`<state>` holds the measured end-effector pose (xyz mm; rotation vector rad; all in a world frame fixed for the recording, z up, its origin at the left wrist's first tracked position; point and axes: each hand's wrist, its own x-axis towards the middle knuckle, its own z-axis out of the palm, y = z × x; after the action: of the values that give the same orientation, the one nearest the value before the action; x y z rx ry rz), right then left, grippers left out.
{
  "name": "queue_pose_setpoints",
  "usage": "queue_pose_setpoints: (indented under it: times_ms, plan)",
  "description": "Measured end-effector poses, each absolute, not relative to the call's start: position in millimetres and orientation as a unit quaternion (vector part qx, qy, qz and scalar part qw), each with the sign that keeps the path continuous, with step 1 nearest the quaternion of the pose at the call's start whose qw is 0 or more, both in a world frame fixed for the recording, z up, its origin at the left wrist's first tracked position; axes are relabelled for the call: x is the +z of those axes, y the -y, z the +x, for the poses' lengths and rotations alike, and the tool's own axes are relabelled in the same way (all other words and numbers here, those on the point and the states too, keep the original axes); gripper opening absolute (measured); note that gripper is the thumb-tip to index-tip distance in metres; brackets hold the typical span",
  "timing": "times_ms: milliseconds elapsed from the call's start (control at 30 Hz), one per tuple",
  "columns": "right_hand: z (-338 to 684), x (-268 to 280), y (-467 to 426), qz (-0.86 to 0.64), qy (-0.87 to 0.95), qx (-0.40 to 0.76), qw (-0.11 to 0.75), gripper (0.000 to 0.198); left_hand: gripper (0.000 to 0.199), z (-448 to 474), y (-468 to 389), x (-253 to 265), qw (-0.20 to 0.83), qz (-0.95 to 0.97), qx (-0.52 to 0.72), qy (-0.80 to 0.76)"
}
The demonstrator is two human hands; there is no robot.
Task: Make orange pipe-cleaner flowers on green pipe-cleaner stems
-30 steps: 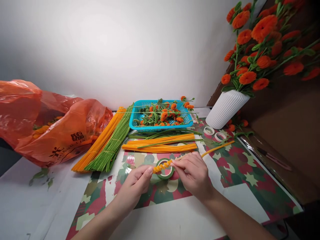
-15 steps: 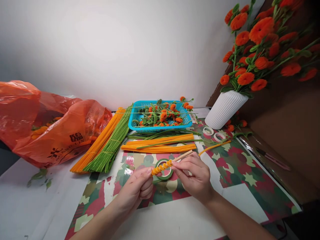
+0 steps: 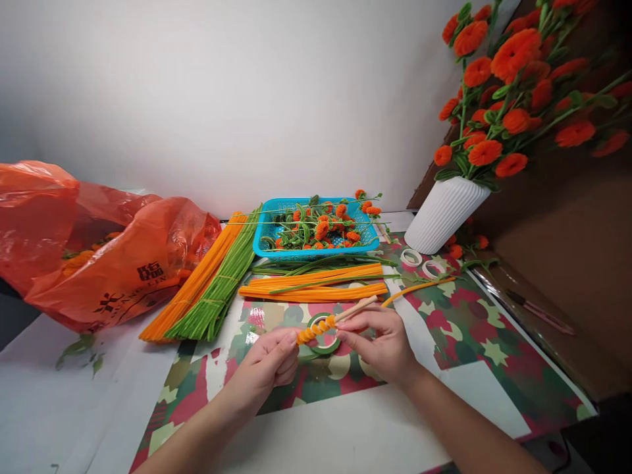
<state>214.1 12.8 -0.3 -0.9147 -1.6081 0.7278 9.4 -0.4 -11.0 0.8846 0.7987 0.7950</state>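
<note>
An orange pipe cleaner (image 3: 316,329) is wound in a spiral around a thin wooden stick (image 3: 356,308). My left hand (image 3: 270,362) pinches the coiled end of the stick between thumb and fingers. At the coil's other end, my right hand (image 3: 382,339) is closed on the pipe cleaner, its thumb and index finger beside the last turns. The loose tail of the pipe cleaner runs out behind the right hand to the right. Below the coil lies a roll of green tape (image 3: 330,351), partly covered by it.
Loose orange pipe cleaners (image 3: 311,282) lie ahead of my hands. Behind them stands a blue basket (image 3: 316,254) of small orange flowers. Green pipe cleaners (image 3: 220,283) and a red plastic bag (image 3: 123,283) are left; a white vase (image 3: 444,214) and white tape rolls (image 3: 411,257) are right.
My right hand has shifted slightly left and its fingers have opened a little by the coil. The stick has tilted slightly, and the pipe cleaner's tail shows more behind the hand.
</note>
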Motion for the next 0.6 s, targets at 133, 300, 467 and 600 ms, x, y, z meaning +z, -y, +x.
queue_pose_setpoints:
  times_ms: [133, 300, 467, 600]
  plan:
    - [212.3, 3.0, -12.9, -0.38, 0.699, 0.249, 0.553, 0.008, 0.04, 7.4, 2.0, -5.1, 0.651, 0.517, 0.359, -0.424]
    - [209.3, 6.1, -13.1, -0.383, 0.72, 0.187, 0.547, 0.012, 0.036, 9.2, 6.5, 4.4, 0.514, 0.613, 0.355, -0.484]
    - [208.6, 3.0, -11.4, -0.39, 0.715, 0.215, 0.539, 0.012, 0.039, 11.6, 5.6, -0.4, 0.544, 0.577, 0.375, -0.481]
    - [216.6, 5.8, -14.5, -0.409, 0.697, 0.291, 0.513, 0.003, 0.043, 5.4, 1.3, -6.9, 0.64, 0.517, 0.389, -0.414]
